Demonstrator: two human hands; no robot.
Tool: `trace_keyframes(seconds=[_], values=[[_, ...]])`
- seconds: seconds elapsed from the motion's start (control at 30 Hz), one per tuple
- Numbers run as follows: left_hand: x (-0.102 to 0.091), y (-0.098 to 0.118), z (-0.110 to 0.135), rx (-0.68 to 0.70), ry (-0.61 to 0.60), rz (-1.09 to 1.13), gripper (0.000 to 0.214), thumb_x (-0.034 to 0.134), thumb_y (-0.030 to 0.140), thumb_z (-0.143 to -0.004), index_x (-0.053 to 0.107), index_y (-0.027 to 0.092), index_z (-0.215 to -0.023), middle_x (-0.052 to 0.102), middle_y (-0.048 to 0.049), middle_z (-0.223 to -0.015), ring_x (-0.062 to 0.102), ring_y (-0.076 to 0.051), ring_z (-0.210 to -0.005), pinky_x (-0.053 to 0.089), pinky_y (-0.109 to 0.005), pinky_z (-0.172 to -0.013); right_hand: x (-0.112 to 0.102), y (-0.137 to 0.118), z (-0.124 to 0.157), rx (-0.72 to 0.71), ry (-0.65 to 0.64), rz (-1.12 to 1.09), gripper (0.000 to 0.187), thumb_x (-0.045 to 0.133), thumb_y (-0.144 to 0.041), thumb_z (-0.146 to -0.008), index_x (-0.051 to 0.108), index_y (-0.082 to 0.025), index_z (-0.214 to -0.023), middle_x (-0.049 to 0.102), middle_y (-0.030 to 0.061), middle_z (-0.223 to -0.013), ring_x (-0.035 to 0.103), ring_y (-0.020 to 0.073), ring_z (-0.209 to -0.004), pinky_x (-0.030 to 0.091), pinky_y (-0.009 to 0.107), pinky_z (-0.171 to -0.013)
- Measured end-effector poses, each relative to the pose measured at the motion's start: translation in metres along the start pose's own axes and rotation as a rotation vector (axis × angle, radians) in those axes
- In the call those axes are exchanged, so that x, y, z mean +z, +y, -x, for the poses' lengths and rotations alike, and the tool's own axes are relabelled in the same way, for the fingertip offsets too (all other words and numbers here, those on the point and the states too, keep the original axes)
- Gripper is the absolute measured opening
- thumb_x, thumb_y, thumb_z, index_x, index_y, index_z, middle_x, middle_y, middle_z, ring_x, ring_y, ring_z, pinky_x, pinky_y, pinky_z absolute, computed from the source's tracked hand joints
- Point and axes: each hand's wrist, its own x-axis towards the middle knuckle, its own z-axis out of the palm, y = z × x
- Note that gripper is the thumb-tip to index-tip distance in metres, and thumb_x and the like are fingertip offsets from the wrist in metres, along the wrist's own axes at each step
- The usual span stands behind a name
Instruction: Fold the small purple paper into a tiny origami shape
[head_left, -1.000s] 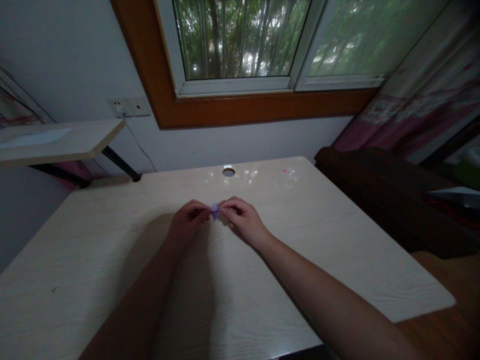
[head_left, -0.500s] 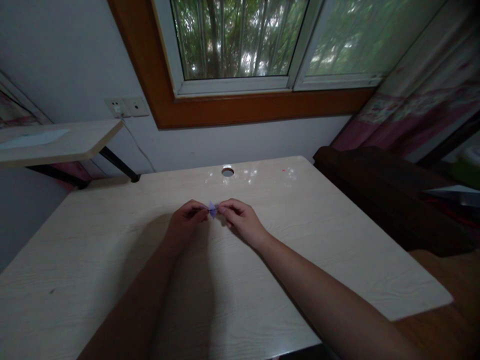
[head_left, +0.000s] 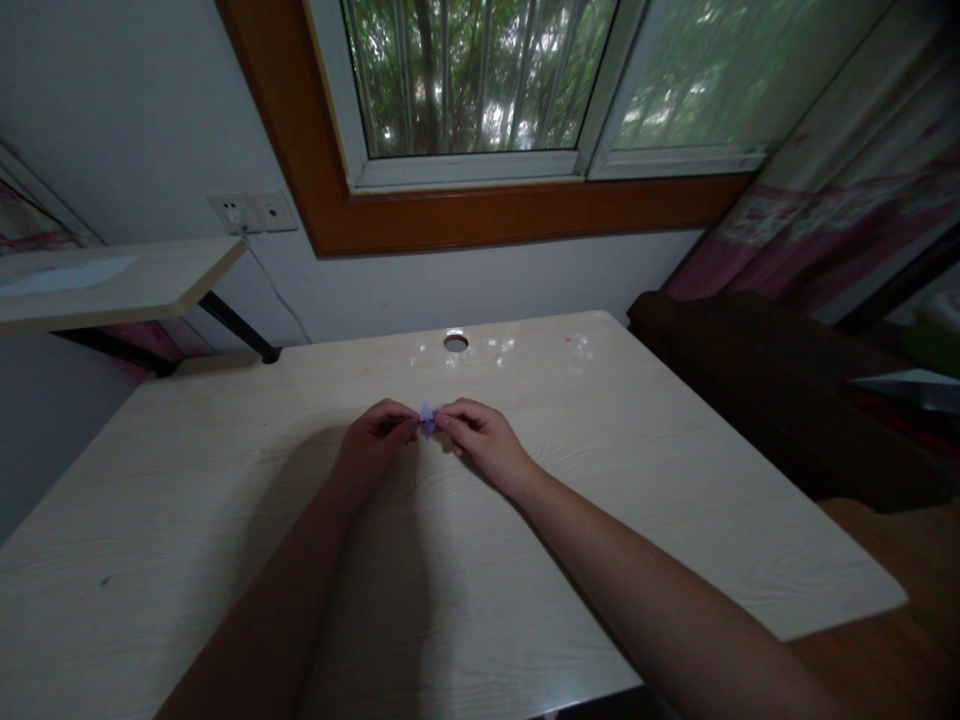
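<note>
A small piece of folded purple paper [head_left: 427,420] is stretched between my two hands, a little above the desk top. My left hand [head_left: 377,432] pinches its left end between thumb and forefinger. On the other side, my right hand [head_left: 480,432] grips the right end the same way. Pointed flaps of the paper stick up and down in the gap between the fingertips. Its two ends are hidden by my fingers, and the exact folded shape is too small to make out.
The pale wood-grain desk [head_left: 600,560] has a round cable hole [head_left: 455,343] near its back edge. A raised shelf [head_left: 172,285] on black legs stands at the left. Behind the desk are a wall socket [head_left: 251,213] and a window; dark furniture [head_left: 750,400] is at the right.
The paper's middle has shifted very slightly to the right and its flaps look a bit more spread. Both hands keep their pinch almost in place.
</note>
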Motion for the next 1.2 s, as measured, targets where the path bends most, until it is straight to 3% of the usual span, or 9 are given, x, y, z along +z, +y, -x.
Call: trace_keyframes(seconds=[0.23, 0.4, 0.5, 0.67, 0.87, 1.2], values=[[0.001, -0.001, 0.001, 0.015, -0.036, 0.029, 0.015, 0.072, 0.033, -0.081, 0.068, 0.018, -0.082, 0.065, -0.0010, -0.076, 0.062, -0.014, -0.071, 0.051, -0.026, -0.069, -0.002, 0.003, 0.001, -0.050, 0.031, 0.085, 0.023, 0.067, -0.042, -0.083, 0.069, -0.019, -0.083, 0.056, -0.0018, -0.063, 0.047, 0.0104, -0.053, 0.036, 0.023, -0.051], [0.001, -0.004, 0.002, -0.013, 0.064, 0.055, 0.028, 0.071, 0.037, -0.083, 0.064, 0.020, -0.103, 0.070, -0.0041, -0.091, 0.066, -0.015, -0.075, 0.052, -0.026, -0.069, -0.004, 0.001, 0.000, -0.248, 0.149, 0.353, 0.017, 0.066, -0.035, -0.084, 0.072, -0.020, -0.080, 0.061, 0.0018, -0.070, 0.052, 0.0138, -0.062, 0.040, 0.026, -0.060], [0.001, -0.003, 0.001, 0.058, 0.103, -0.021, 0.026, 0.071, 0.037, -0.083, 0.066, 0.019, -0.101, 0.067, -0.0051, -0.098, 0.065, -0.014, -0.080, 0.051, -0.025, -0.069, -0.004, -0.001, 0.001, -0.323, 0.167, 0.459, 0.014, 0.064, -0.031, -0.086, 0.073, -0.021, -0.082, 0.060, 0.0019, -0.070, 0.052, 0.0137, -0.061, 0.040, 0.026, -0.058], [0.003, 0.000, 0.001, 0.011, 0.062, -0.031, 0.018, 0.068, 0.035, -0.085, 0.063, 0.018, -0.088, 0.059, 0.0026, -0.067, 0.056, -0.010, -0.059, 0.045, -0.021, -0.056, -0.005, -0.005, 0.004, -0.443, 0.163, 0.583, 0.009, 0.063, -0.025, -0.086, 0.072, -0.022, -0.086, 0.064, 0.0034, -0.076, 0.054, 0.0147, -0.063, 0.042, 0.027, -0.061], [0.005, 0.001, 0.004, -0.055, -0.015, 0.161, 0.025, 0.073, 0.032, -0.081, 0.059, 0.019, -0.098, 0.067, 0.0014, -0.074, 0.060, -0.011, -0.057, 0.048, -0.023, -0.056, -0.007, -0.006, 0.007, -0.546, 0.093, 0.663, 0.014, 0.058, -0.024, -0.090, 0.071, -0.023, -0.093, 0.069, 0.0057, -0.087, 0.059, 0.0157, -0.071, 0.047, 0.028, -0.065], [0.005, 0.003, 0.005, -0.051, -0.058, 0.226, 0.017, 0.077, 0.029, -0.078, 0.068, 0.017, -0.086, 0.069, -0.0020, -0.073, 0.066, -0.016, -0.067, 0.055, -0.030, -0.068, -0.010, -0.004, 0.007, -0.692, -0.043, 0.687, 0.017, 0.057, -0.023, -0.092, 0.072, -0.025, -0.101, 0.071, 0.0072, -0.097, 0.067, 0.0174, -0.086, 0.053, 0.030, -0.076]])
